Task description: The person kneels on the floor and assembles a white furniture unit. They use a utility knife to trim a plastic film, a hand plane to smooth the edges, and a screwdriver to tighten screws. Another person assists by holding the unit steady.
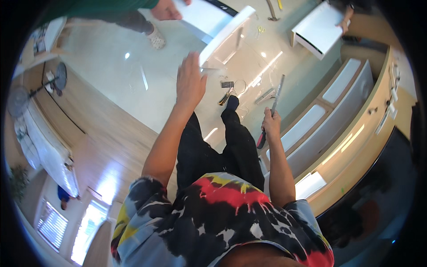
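Note:
My left hand (191, 82) is raised with its fingers stretched out, slightly blurred, beside the near corner of a white drawer-like piece (227, 33). Whether the fingertips touch that edge I cannot tell. My right hand (271, 122) is closed around a narrow hand saw (278, 92), its grey blade pointing away from me and its red and black handle end showing below the fist. On the floor ahead of my feet lie a small dark box (227, 84), a yellow and black hand tool (225, 97) and a pale, long object (265, 95).
Another person's hand (168, 10) is above the white piece; a second person's hand (345, 23) rests on a white drawer (318, 27). A hammer (271, 12) and yellow scissors (260, 29) lie far ahead. To my right stands a wooden cabinet frame (356, 129) with white panels.

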`<state>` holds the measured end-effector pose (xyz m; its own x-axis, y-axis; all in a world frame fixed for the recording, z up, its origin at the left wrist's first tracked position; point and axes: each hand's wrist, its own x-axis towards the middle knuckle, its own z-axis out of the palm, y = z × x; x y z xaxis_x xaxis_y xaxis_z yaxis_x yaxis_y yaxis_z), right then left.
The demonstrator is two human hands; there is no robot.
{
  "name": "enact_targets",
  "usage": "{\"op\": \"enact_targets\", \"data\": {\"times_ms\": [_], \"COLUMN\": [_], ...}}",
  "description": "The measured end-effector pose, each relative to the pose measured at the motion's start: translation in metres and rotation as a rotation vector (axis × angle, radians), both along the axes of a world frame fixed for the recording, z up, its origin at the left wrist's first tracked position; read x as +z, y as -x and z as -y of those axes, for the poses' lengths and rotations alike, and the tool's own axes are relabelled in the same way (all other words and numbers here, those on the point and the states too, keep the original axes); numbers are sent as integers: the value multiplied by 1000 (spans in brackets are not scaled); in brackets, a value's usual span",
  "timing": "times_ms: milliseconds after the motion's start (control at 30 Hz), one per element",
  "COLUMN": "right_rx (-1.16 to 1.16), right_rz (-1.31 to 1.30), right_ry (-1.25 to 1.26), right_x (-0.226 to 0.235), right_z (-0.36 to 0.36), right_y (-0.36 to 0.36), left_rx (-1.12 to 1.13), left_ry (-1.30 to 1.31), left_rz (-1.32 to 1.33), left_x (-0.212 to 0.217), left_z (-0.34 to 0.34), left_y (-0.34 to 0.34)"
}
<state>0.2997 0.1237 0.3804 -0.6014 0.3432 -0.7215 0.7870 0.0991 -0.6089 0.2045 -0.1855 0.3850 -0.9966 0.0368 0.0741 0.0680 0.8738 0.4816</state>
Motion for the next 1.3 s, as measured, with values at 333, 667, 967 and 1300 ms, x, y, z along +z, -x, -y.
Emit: {"op": "enact_targets", "data": {"times_ms": [333, 667, 967, 1300], "right_rx": [-8, -51, -63, -117], "right_rz": [279, 496, 434, 490], "right_ry": [131, 169, 133, 280], "right_x": [2, -45, -67, -93], "right_z": [96, 91, 78, 81], "right_y": [-61, -132, -116, -141], "left_rx": [570, 266, 167, 46], "left_ry": [-867, -971, -748, -334], "left_rz": [380, 201, 201, 484], "left_x": [-122, -233, -213, -166], "left_z": [-38, -71, -38, 4], "left_y": [5, 31, 58, 108]}}
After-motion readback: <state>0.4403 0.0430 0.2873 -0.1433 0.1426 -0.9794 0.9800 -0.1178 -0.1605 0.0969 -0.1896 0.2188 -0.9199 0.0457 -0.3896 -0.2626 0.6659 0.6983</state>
